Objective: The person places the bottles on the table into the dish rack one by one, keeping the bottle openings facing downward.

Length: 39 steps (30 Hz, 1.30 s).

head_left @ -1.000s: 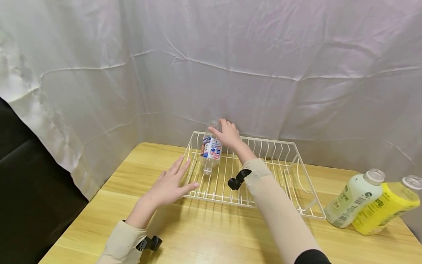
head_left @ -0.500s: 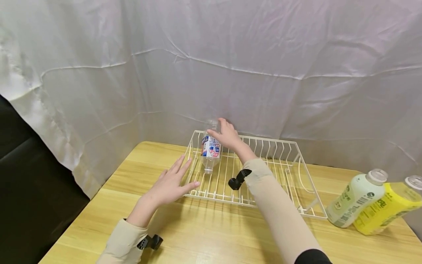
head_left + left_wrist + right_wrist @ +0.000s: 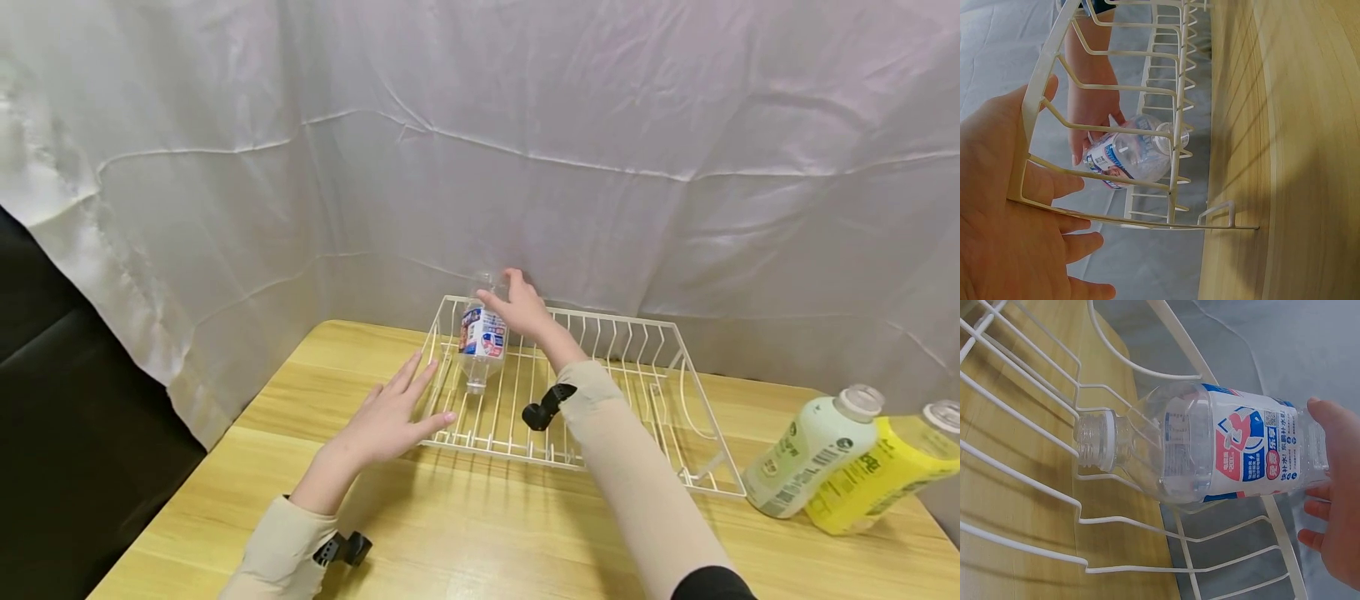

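Note:
A clear, capless plastic bottle (image 3: 482, 333) with a blue, white and red label stands neck down in the left part of a white wire rack (image 3: 570, 467). Its mouth sits between the wires. My right hand (image 3: 521, 307) holds it around the base, thumb on one side and fingers on the other, as the right wrist view shows. My left hand (image 3: 382, 421) rests at the rack's front left corner, fingers spread and fairly straight. In the left wrist view the corner wire crosses the left palm (image 3: 1004, 187), and the bottle (image 3: 1135, 150) appears behind the bars.
A pale green bottle (image 3: 810, 454) and a yellow-labelled bottle (image 3: 873, 475) stand right of the rack, both without caps. A grey curtain (image 3: 585, 167) hangs behind the wooden table (image 3: 480, 533). A dark surface (image 3: 67, 425) lies to the left.
The bottle has wobbled and turned very slightly in my right hand. Both hands stay almost in place, and the head view has shifted a little.

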Motion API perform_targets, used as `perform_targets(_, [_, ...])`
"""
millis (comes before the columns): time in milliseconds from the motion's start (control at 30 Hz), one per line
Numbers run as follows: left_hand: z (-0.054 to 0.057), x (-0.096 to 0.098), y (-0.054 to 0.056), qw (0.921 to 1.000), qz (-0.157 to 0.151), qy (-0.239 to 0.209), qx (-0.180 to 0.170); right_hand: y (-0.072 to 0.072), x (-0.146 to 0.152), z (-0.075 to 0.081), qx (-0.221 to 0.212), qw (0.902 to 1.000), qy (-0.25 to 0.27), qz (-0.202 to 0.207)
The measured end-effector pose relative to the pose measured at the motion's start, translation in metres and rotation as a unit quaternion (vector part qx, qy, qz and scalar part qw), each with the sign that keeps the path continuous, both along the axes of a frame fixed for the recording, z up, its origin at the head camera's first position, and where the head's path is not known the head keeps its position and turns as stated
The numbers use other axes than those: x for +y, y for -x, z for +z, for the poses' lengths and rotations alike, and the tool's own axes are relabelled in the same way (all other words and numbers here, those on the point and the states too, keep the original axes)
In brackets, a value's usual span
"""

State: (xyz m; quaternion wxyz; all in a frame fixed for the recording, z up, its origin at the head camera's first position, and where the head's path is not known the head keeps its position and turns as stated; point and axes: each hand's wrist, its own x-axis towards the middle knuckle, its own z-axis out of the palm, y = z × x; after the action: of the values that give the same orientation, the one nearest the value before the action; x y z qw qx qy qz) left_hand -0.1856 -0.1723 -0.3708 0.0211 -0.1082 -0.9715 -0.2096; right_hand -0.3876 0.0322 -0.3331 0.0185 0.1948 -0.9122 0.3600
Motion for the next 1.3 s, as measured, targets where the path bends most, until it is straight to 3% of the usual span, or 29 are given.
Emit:
perform_targets(367, [-0.001, 0.000, 0.003, 1.0000, -0.001, -0.002, 0.004, -0.001, -0.001, 0.000, 0.008, 0.9999, -0.010, 0.005])
perform_targets(700, [-0.002, 0.000, 0.003, 1.0000, -0.002, -0.008, 0.000, -0.001, -0.001, 0.002, 0.061, 0.9963, -0.058, -0.019])
perform_targets(1000, [-0.003, 0.001, 0.005, 0.9999, -0.002, -0.009, -0.003, -0.006, 0.009, 0.024, 0.129, 0.9852, -0.089, -0.069])
perform_targets(1300, [-0.006, 0.003, 0.008, 0.9999, 0.000, -0.014, -0.001, -0.019, 0.048, 0.052, 0.146, 0.9760, -0.155, -0.046])
